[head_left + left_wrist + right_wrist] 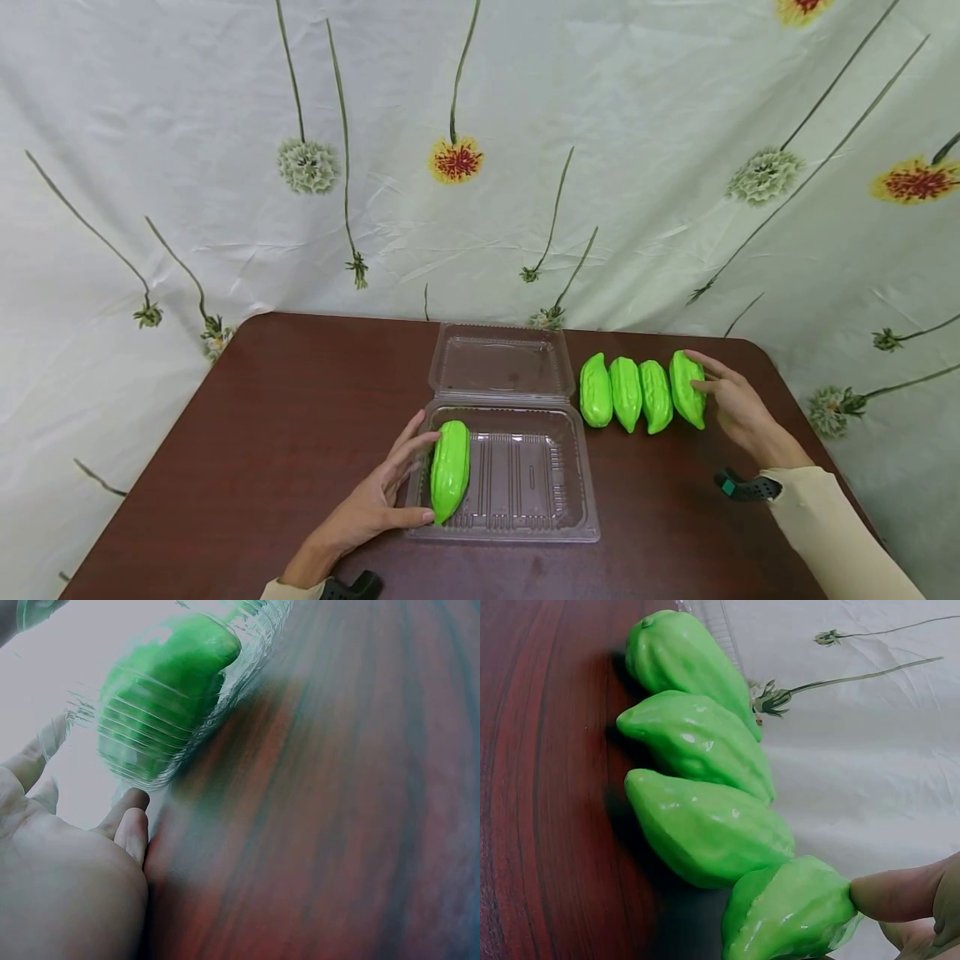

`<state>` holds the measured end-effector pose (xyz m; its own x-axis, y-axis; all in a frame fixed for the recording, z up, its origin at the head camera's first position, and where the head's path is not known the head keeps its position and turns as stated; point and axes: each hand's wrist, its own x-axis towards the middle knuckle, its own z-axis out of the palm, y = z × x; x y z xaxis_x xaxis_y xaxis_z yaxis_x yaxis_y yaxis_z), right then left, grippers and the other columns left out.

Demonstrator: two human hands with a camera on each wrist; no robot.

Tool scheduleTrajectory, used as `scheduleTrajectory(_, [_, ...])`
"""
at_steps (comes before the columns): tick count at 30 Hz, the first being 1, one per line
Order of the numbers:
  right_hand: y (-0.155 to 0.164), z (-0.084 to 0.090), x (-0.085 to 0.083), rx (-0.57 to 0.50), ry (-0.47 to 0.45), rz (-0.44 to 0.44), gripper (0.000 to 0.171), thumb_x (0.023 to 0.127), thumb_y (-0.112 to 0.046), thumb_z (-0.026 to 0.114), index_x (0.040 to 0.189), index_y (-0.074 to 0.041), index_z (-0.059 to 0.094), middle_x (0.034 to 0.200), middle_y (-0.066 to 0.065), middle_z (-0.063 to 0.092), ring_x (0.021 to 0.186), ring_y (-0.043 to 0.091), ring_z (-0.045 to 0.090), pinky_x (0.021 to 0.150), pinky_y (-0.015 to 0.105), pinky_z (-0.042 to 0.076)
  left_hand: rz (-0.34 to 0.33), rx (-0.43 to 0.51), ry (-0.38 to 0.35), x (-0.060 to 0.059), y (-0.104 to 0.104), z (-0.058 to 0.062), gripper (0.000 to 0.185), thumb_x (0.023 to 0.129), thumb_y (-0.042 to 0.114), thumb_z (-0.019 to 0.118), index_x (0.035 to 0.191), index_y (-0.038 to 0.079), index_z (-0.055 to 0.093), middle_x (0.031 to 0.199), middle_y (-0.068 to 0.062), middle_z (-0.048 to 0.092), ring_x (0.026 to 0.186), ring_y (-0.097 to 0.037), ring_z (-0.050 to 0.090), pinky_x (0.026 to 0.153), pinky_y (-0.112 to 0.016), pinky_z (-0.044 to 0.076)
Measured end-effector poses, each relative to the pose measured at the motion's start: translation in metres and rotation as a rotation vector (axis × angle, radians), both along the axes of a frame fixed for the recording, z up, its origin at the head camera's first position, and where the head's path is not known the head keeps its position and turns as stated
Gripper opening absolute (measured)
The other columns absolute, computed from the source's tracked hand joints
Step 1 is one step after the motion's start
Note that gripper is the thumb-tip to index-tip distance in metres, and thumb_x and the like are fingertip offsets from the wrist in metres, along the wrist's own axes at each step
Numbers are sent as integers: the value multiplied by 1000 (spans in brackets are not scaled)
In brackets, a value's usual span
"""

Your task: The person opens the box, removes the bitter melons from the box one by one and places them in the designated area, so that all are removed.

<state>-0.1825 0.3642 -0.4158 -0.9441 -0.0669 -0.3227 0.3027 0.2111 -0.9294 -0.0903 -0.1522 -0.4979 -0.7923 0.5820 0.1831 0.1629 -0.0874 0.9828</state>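
Note:
A clear plastic clamshell box (517,535) lies with its lid (502,362) folded back. One bright green, ridged bitter melon (450,471) rests inside along its left wall; through the plastic, this melon (161,690) also shows in the left wrist view. My left hand (375,496) spreads at the box's left side, index finger and thumb beside the melon. At the back right, my right hand (738,408) pinches the rightmost bitter melon (686,387) of a row. In the right wrist view a fingertip (874,896) presses this melon's end (791,907).
Three more bitter melons (626,392) lie side by side between the lid and my right hand. The dark brown wooden table (300,400) ends at a white floral cloth (397,208) hanging behind it.

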Motion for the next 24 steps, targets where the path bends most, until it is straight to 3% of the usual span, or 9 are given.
scheduleTrajectory(5, [1, -5, -1, -3, -11, -3, 58, 109, -11, 34, 163, -15, 13, 164, 8, -28, 148, 37, -30, 112, 69, -17, -2, 0, 0, 0, 0, 0, 85, 89, -2, 72, 159, 6, 23, 168, -3, -18, 147, 11, 9, 111, -8, 21])
scheduleTrajectory(13, [3, -13, -1, 13, -12, -25, 58, 108, -10, 30, 163, -14, 10, 164, 20, -23, 146, 40, -31, 111, 72, -17, 6, -11, -19, 1, 0, -1, 86, 89, -1, 72, 159, 7, 23, 168, -2, -18, 147, 13, 9, 111, -7, 20])
scheduleTrajectory(24, [3, -23, -1, 46, -50, -21, 60, 106, -4, 28, 163, -15, 10, 166, 19, -17, 151, 43, -19, 112, 75, -5, 5, -10, -25, -1, -1, -4, 86, 89, -2, 72, 159, 8, 23, 168, -3, -19, 146, 13, 12, 110, -6, 19])
